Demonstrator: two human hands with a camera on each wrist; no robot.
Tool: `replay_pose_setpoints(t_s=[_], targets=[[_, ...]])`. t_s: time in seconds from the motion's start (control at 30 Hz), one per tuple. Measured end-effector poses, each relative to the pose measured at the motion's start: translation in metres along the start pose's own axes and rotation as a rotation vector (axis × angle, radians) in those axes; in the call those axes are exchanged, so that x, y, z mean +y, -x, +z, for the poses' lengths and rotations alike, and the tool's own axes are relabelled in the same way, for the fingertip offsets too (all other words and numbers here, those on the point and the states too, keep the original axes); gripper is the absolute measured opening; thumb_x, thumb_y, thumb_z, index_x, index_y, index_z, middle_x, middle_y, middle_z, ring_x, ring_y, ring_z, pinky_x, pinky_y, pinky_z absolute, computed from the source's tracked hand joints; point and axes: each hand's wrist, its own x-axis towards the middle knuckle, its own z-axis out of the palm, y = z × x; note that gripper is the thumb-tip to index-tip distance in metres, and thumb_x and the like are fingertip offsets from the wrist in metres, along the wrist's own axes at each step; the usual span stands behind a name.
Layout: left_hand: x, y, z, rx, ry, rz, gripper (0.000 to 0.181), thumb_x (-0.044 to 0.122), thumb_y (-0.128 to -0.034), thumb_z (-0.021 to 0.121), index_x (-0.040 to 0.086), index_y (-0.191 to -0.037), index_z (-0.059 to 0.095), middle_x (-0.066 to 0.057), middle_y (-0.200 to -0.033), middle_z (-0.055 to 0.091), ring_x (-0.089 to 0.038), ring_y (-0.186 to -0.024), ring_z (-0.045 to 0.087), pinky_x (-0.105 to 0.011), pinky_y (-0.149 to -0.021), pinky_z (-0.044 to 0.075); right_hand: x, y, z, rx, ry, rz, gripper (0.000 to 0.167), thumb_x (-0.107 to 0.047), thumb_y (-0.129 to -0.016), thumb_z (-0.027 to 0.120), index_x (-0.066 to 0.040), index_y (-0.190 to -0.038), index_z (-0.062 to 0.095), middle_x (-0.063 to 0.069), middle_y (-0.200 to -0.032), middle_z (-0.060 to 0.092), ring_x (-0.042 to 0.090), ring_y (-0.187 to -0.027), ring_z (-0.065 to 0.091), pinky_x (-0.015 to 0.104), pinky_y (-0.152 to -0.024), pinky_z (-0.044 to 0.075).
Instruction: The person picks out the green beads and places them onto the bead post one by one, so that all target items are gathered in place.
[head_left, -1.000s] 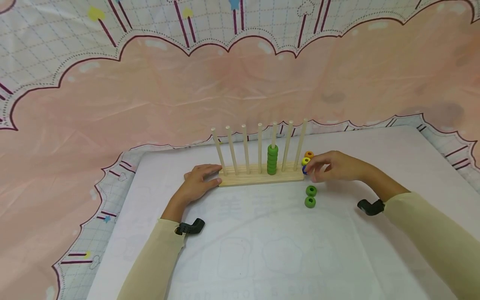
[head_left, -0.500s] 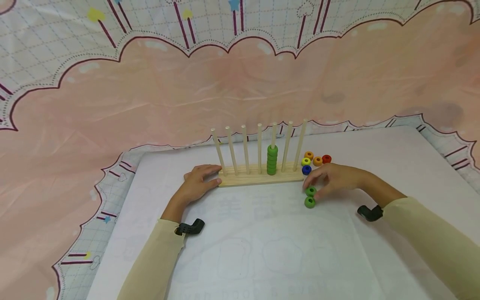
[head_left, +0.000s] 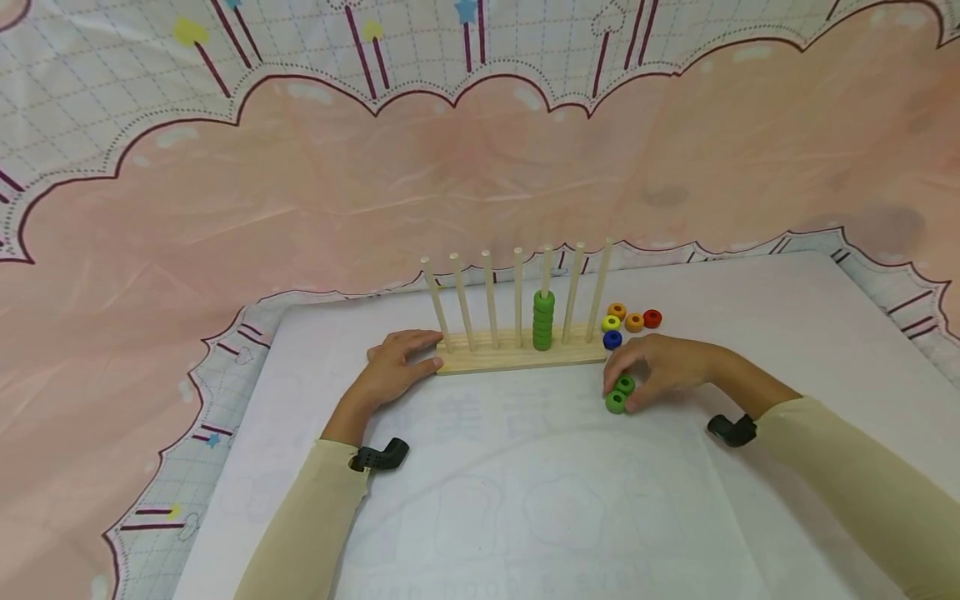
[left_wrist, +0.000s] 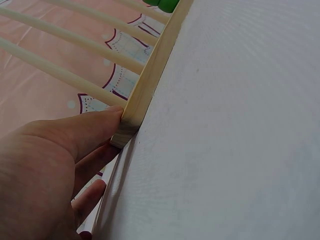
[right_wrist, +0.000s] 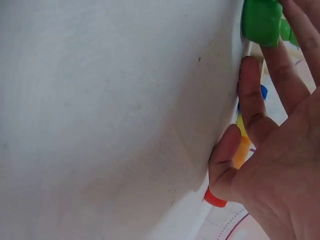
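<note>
A wooden peg stand (head_left: 483, 360) with several upright pegs stands on the white tabletop; one peg carries a stack of green beads (head_left: 543, 321). At its left end, my left hand (head_left: 393, 364) holds the base between thumb and fingers. In the left wrist view the thumb (left_wrist: 100, 127) lies against the base's corner. Right of the stand, my right hand (head_left: 663, 371) has its thumb and fingers curled about two loose green beads, a far bead (head_left: 624, 384) and a near bead (head_left: 616, 402). One green bead (right_wrist: 262, 22) shows at the fingertips in the right wrist view.
Beyond the right hand lie a blue bead (head_left: 612, 339), a yellow bead (head_left: 611, 323), two orange beads (head_left: 634, 322) and a red bead (head_left: 652, 318). The tabletop (head_left: 480, 483) meets a patterned cloth (head_left: 480, 167) behind the stand.
My right hand has moved from beside the blue bead toward me, down to the two green beads, which have shifted slightly. The left hand and the stand have stayed put.
</note>
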Motion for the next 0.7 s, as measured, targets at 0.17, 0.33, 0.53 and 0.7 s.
replay_pose_setpoints(t_s=[0.17,0.33,0.53,0.7], targets=[[-0.0018,-0.0004,0.0006,0.007,0.001,0.012,0.053,0.039,-0.0978,0.068,0.019,-0.146,0.058,-0.008,-0.152,0.054,-0.033,-0.147,0.035,-0.06,-0.108,0.015,-0.0005,-0.001,0.0009,0.036,0.022,0.039,0.024,-0.034,-0.084,0.085,-0.038,-0.106,0.075,-0.013,-0.113,0.068,0.017,-0.115,0.055,0.055,-0.11,0.037],[-0.0035,-0.0012,0.0018,0.011,0.003,0.02,0.053,0.039,-0.0978,0.068,0.019,-0.146,0.058,-0.007,-0.152,0.054,-0.033,-0.146,0.035,-0.059,-0.107,0.016,-0.0015,-0.0012,0.0009,0.064,-0.001,0.054,0.025,-0.032,-0.087,0.083,-0.032,-0.111,0.075,-0.011,-0.113,0.07,0.016,-0.114,0.059,0.054,-0.11,0.041],[-0.0034,-0.0011,0.0012,0.012,0.002,0.025,0.053,0.038,-0.0977,0.068,0.019,-0.146,0.058,-0.007,-0.152,0.054,-0.033,-0.146,0.036,-0.059,-0.107,0.016,-0.0015,-0.0002,0.0015,0.095,-0.031,0.037,0.026,-0.028,-0.088,0.081,-0.026,-0.113,0.075,-0.008,-0.112,0.072,0.017,-0.114,0.062,0.054,-0.11,0.043],[-0.0018,-0.0008,0.0009,0.013,0.006,0.024,0.053,0.037,-0.0975,0.069,0.019,-0.146,0.059,-0.007,-0.152,0.055,-0.033,-0.146,0.036,-0.06,-0.108,0.015,-0.0025,0.0013,-0.0003,0.12,-0.016,0.03,0.026,-0.028,-0.089,0.081,-0.027,-0.114,0.074,-0.009,-0.111,0.072,0.017,-0.113,0.061,0.054,-0.109,0.043]])
